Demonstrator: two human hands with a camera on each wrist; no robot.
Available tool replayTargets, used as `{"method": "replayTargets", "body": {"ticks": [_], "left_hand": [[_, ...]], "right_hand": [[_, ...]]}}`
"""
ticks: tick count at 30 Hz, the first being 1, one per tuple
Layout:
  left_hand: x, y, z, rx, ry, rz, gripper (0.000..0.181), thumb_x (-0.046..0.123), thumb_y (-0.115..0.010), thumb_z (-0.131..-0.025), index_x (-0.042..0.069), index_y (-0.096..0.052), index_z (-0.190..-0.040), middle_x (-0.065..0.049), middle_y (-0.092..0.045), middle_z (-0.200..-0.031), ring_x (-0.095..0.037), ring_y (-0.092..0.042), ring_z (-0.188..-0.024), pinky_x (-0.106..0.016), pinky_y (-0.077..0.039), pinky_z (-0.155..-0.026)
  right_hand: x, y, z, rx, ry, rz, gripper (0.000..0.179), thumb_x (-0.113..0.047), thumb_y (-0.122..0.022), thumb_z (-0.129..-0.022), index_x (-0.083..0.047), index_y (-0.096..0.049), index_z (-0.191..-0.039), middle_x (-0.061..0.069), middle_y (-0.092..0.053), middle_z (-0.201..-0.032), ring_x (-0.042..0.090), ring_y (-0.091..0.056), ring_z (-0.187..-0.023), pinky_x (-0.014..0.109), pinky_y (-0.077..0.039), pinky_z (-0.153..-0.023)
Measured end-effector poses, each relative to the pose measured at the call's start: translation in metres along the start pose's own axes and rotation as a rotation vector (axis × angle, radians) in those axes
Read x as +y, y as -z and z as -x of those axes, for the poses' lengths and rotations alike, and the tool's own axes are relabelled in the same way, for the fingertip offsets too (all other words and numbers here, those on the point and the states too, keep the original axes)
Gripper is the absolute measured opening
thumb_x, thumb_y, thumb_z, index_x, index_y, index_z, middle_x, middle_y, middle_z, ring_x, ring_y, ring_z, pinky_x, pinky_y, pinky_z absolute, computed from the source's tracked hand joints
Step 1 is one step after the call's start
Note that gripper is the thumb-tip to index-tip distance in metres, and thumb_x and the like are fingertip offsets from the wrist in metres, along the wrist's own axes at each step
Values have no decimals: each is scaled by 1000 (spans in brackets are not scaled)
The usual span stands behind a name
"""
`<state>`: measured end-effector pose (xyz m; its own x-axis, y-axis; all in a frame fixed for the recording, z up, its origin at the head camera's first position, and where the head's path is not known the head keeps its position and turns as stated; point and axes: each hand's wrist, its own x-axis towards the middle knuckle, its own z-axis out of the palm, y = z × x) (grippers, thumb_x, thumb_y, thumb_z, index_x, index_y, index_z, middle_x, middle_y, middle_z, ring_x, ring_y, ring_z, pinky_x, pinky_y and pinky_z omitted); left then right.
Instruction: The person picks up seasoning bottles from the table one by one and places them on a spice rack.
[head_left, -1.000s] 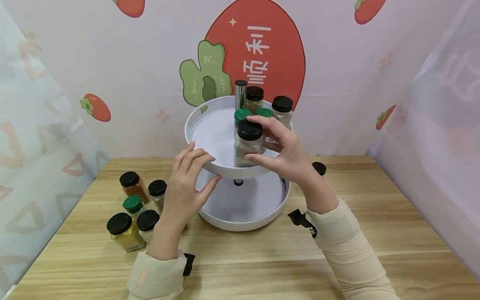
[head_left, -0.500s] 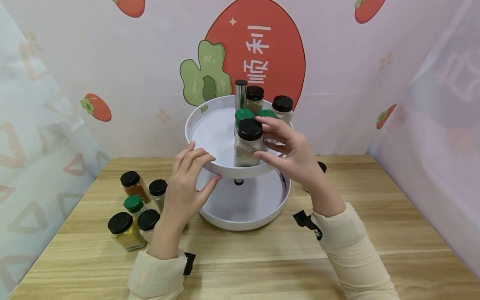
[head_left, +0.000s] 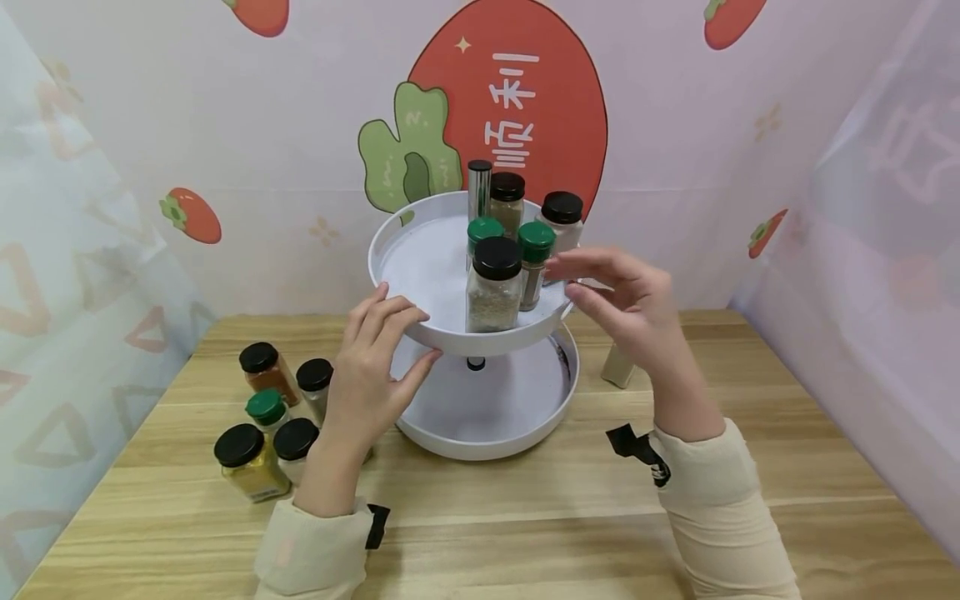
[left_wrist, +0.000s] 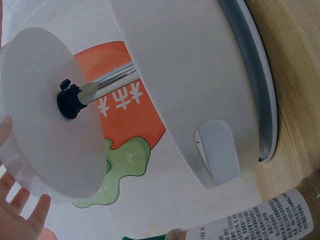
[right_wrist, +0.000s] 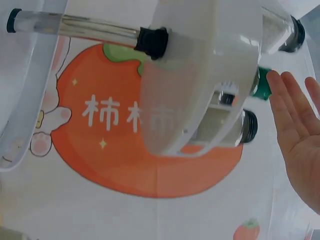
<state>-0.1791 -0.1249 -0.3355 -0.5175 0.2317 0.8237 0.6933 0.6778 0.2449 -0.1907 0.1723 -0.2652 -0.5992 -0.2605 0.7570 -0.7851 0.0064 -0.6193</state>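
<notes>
A white two-tier round rack has an upper tray (head_left: pixel 420 267) and a lower tray (head_left: pixel 480 408). My left hand (head_left: pixel 375 367) holds the upper tray's front-left rim, fingers over the edge and thumb beneath. On that tray's right half stand a clear black-lidded spice jar (head_left: pixel 493 296), a green-capped shaker (head_left: pixel 534 267) beside it, another green-capped shaker (head_left: pixel 484 229), a slim silver tube (head_left: pixel 479 187) and two more black-lidded jars, a brown one (head_left: pixel 507 207) and a pale one (head_left: pixel 562 221). My right hand (head_left: pixel 633 308) is at the right rim, fingers loosely bent, holding nothing.
Left of the rack, several jars stand on the wooden table (head_left: pixel 525 533), among them a yellow spice jar (head_left: pixel 257 471), a red-brown one (head_left: pixel 273 379) and a green-capped one (head_left: pixel 267 410). A pale container (head_left: pixel 618 367) is partly hidden behind my right hand.
My right hand has let go of the clear black-lidded jar and moved right, uncovering the green-capped shaker. The jar stays upright on the upper tray; my left hand keeps its place.
</notes>
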Motion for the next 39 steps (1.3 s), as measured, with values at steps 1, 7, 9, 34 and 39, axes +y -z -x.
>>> {"method": "replayTargets", "body": {"ticks": [1, 7, 9, 34, 39], "left_hand": [[0, 0, 0, 0, -1, 1, 44, 13, -84, -78, 7, -64, -116, -13, -60, -124, -36, -40, -141, -35, -31, -125], [0, -2, -1, 1, -7, 5, 44, 12, -85, -78, 7, -63, -117, -13, -59, -125, -37, -40, -140, -35, -31, -125], [0, -2, 0, 2, -7, 2, 45, 12, -85, -78, 7, -63, -117, -13, -60, -125, -36, -40, -140, -35, -32, -124], [2, -2, 0, 1, -1, -3, 45, 12, -85, -78, 6, -63, -117, -14, -60, -124, -36, -41, -140, -36, -33, -124], [2, -2, 0, 1, 8, -10, 45, 12, -85, -77, 7, -63, -117, -13, -60, -124, -35, -40, -141, -37, -35, -123]], "right_hand": [[1, 5, 2, 21, 12, -14, 27, 12, -62, -90, 15, -61, -116, 5, -74, -112, 19, -71, -106, 31, -59, -96], [14, 37, 17, 198, 25, -49, 26, 13, -58, -91, 13, -63, -117, 8, -75, -108, 19, -72, -102, 25, -58, -94], [20, 48, 23, 261, 4, -38, 26, 13, -59, -91, 13, -63, -117, 9, -76, -107, 19, -73, -101, 24, -58, -91], [77, 105, 78, 43, -492, 513, 47, -15, -67, -96, -8, -54, -140, 2, -56, -141, 3, -53, -125, 24, -51, -105], [84, 106, 80, -39, -582, 463, 55, -21, -67, -96, -10, -47, -146, 17, -44, -151, 36, -43, -138, 64, -38, -112]]}}
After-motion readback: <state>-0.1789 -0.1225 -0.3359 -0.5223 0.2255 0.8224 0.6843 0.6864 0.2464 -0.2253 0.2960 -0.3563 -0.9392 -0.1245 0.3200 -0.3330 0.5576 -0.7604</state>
